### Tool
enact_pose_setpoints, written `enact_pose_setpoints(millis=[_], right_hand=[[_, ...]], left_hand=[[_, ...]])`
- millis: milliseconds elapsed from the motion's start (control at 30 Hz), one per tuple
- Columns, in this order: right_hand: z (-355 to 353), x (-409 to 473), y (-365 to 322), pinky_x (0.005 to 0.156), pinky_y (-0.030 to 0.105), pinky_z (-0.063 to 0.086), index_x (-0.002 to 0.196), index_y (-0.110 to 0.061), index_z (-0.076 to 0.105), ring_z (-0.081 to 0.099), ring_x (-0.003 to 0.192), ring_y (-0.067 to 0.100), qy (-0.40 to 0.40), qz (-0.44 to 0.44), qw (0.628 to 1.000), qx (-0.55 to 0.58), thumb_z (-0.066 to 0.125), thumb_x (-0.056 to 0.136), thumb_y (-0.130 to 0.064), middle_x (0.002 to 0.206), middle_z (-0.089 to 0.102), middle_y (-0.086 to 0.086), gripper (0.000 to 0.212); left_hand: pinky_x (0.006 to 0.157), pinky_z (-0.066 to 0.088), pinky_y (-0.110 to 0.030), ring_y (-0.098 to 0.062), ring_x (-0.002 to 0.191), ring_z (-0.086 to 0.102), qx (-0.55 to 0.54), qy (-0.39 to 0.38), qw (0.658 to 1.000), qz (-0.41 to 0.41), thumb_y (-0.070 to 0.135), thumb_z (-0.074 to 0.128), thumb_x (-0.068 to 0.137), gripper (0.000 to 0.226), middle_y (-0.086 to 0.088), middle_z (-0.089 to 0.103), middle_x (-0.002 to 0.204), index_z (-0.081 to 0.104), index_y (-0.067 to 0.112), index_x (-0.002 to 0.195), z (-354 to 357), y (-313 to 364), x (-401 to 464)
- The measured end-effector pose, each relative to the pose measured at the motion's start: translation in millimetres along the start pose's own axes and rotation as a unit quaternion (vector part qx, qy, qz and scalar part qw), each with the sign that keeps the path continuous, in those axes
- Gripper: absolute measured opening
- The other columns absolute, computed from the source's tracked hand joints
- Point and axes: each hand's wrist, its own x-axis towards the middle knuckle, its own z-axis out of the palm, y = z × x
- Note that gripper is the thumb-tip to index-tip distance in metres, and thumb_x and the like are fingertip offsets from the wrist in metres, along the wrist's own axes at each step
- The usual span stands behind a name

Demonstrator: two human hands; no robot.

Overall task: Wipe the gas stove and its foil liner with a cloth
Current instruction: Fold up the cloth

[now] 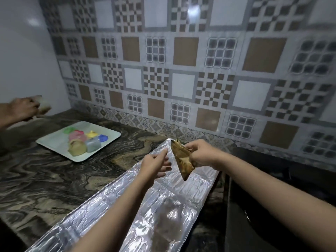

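Brown cloth [182, 158] pinched, right hand [199, 154]; left hand [154, 163] loose.

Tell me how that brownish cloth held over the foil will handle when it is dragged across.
The brownish stained cloth hangs in a drooping point from the right hand, so it is probably floppy and light. On the crinkled silver foil liner it may catch on creases rather than slide.

Dim, even indoor light with soft overall blur. Glare spots sit on the tiled wall [192, 11] and foil liner [169, 215]. Wide-angle bending curves the frame's edges; the right side falls dark.
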Motion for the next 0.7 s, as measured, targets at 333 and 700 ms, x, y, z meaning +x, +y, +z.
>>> enact_pose_setpoints(millis=[333, 700], right_hand=[[-25, -59, -3, 0.067, 0.028, 0.053, 0.102, -0.018, 0.07, 0.062, 0.078, 0.016, 0.06, -0.109, 0.992, -0.024, 0.062, 0.086, -0.005, 0.09, 0.067, 0.006, 0.022], [-73, -104, 33, 0.091, 0.038, 0.055, 0.104, -0.008, 0.074, 0.071, 0.096, 0.024, 0.084, -0.164, 0.981, 0.065, 0.072, 0.08, -0.006, 0.099, 0.075, 0.009, 0.024]], left_hand=[[0.063, 0.058, -0.026, -0.017, 0.079, 0.071, -0.107, -0.15, 0.982, 0.031, 0.043, 0.055, 0.093, 0.042, -0.007, 0.075, 0.094, 0.069, 0.006, 0.107, 36, 45, -47], [0.079, 0.053, -0.034, -0.023, 0.087, 0.064, -0.093, -0.193, 0.972, 0.095, 0.02, 0.055, 0.095, 0.019, -0.015, 0.064, 0.096, 0.065, 0.004, 0.095, 88, 63, -88]])
